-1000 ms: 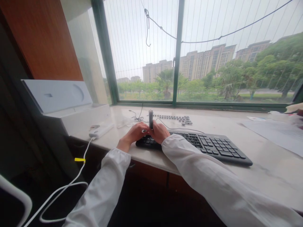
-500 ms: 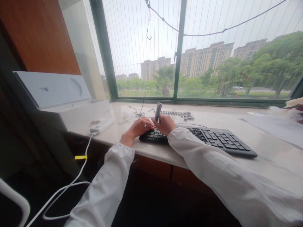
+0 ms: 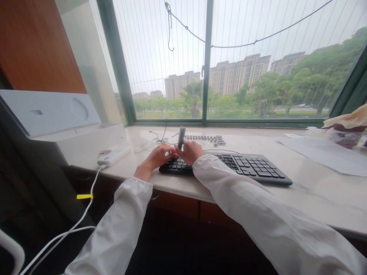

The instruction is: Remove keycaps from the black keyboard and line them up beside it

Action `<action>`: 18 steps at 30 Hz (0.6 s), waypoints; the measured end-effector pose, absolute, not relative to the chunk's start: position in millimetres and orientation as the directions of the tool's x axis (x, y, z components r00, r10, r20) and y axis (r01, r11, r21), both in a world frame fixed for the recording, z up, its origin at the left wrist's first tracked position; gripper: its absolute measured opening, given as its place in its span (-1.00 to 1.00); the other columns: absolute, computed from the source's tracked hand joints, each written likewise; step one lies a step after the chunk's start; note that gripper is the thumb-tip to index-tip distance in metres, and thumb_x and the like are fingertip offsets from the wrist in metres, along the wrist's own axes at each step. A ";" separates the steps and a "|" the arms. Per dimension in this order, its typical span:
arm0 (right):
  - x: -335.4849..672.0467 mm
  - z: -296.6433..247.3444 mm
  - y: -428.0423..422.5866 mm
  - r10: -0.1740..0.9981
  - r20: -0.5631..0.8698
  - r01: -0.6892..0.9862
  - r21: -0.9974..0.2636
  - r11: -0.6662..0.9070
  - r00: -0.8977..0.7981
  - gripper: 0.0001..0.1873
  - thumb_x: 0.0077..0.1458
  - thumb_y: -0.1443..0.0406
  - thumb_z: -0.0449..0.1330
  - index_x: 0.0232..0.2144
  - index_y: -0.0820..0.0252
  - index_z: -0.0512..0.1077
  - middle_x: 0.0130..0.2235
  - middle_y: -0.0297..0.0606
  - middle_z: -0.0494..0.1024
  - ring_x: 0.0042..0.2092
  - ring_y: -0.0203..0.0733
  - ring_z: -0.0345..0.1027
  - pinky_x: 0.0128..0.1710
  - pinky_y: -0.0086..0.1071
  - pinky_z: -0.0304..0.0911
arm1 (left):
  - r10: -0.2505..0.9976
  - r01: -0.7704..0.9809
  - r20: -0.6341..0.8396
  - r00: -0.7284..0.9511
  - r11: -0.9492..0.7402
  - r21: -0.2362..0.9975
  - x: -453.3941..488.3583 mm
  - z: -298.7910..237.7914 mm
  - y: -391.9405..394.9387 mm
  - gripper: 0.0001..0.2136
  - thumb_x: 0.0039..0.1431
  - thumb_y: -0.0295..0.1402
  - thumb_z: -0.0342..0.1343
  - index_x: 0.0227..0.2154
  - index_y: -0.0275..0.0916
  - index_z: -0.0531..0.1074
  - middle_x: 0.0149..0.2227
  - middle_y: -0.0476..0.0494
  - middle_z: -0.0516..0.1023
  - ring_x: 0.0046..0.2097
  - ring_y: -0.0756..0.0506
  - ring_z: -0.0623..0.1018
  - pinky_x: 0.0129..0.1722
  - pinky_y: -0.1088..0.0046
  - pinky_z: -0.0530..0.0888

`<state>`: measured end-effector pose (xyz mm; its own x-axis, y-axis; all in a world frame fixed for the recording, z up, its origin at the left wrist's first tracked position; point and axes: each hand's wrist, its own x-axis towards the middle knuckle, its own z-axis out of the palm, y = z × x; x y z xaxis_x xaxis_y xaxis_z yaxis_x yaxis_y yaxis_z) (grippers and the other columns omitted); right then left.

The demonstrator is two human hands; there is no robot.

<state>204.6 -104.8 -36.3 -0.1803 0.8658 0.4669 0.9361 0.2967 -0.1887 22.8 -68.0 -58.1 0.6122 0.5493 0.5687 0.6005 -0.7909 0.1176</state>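
A black keyboard (image 3: 252, 168) lies on the pale window-ledge counter (image 3: 315, 191). Both my hands rest over its left end. My right hand (image 3: 190, 151) is closed round a slim grey tool (image 3: 181, 136) that stands nearly upright, its lower tip down among the keys. My left hand (image 3: 156, 157) sits just left of it with fingers curled onto the keyboard's left keys, pinching something small I cannot make out. A row of loose dark keycaps (image 3: 205, 139) lies on the counter behind the keyboard.
A white open box (image 3: 63, 126) stands at the left. A white power bank (image 3: 113, 156) with a white cable (image 3: 86, 206) hangs off the counter edge. Thin wires (image 3: 160, 138) lie near the window. Papers (image 3: 327, 154) and a bag (image 3: 348, 124) lie at the right.
The view has shifted a little to the right and down. The grey tool in my right hand has gone from tilted back to nearly upright. Both hands stay at the keyboard's left end.
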 end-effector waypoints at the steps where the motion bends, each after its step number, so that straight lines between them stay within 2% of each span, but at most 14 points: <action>1: 205.1 -36.4 -105.1 0.860 0.473 0.931 -0.190 0.312 -0.192 -0.51 0.25 -0.02 -0.16 -0.10 0.07 0.43 -0.22 -0.14 0.57 -0.18 -0.04 0.44 -0.25 -0.30 0.21 | 0.553 0.604 0.565 0.612 -0.788 0.118 22.8 -57.4 -68.6 -0.84 0.22 -0.29 0.07 -0.29 -0.18 0.53 -0.33 -0.08 0.56 -0.22 -0.07 0.49 -0.16 0.40 0.40; 6: 208.9 -38.3 -103.2 0.844 0.488 0.915 -0.193 0.354 -0.224 -0.53 0.24 -0.01 -0.16 -0.12 0.05 0.42 -0.24 -0.17 0.57 -0.20 -0.05 0.45 -0.24 -0.29 0.23 | 0.563 0.610 0.560 0.607 -0.782 0.125 22.6 -55.8 -67.3 -0.78 0.23 -0.21 0.03 -0.31 -0.18 0.52 -0.35 -0.05 0.55 -0.25 -0.06 0.48 -0.15 0.40 0.39; 13: 213.0 -37.1 -100.8 0.841 0.477 0.886 -0.233 0.400 -0.254 -0.51 0.22 -0.04 -0.15 -0.10 0.06 0.41 -0.21 -0.16 0.57 -0.16 -0.04 0.46 -0.22 -0.27 0.26 | 0.583 0.650 0.583 0.566 -0.751 0.120 24.4 -52.9 -69.8 -0.73 0.22 -0.14 0.01 -0.28 -0.18 0.52 -0.26 -0.07 0.58 -0.22 -0.07 0.51 -0.19 0.45 0.40; 16: 214.3 -36.0 -102.1 0.843 0.469 0.873 -0.258 0.415 -0.262 -0.50 0.22 -0.06 -0.15 -0.11 0.08 0.41 -0.20 -0.15 0.57 -0.16 -0.04 0.46 -0.21 -0.26 0.27 | 0.592 0.763 0.699 0.401 -0.638 0.102 22.8 -49.0 -78.0 -0.73 0.21 -0.16 -0.02 -0.24 -0.16 0.52 -0.40 -0.02 0.57 -0.37 -0.04 0.51 -0.33 0.49 0.38; 18: 215.0 -35.2 -103.8 0.843 0.469 0.865 -0.273 0.421 -0.262 -0.51 0.22 -0.04 -0.15 -0.12 0.07 0.41 -0.21 -0.16 0.57 -0.17 -0.06 0.46 -0.21 -0.27 0.28 | 0.544 0.820 0.782 0.305 -0.567 0.075 20.9 -46.0 -87.7 -0.72 0.23 -0.22 -0.08 -0.33 -0.17 0.53 -0.54 0.00 0.51 -0.49 -0.02 0.47 -0.41 0.48 0.35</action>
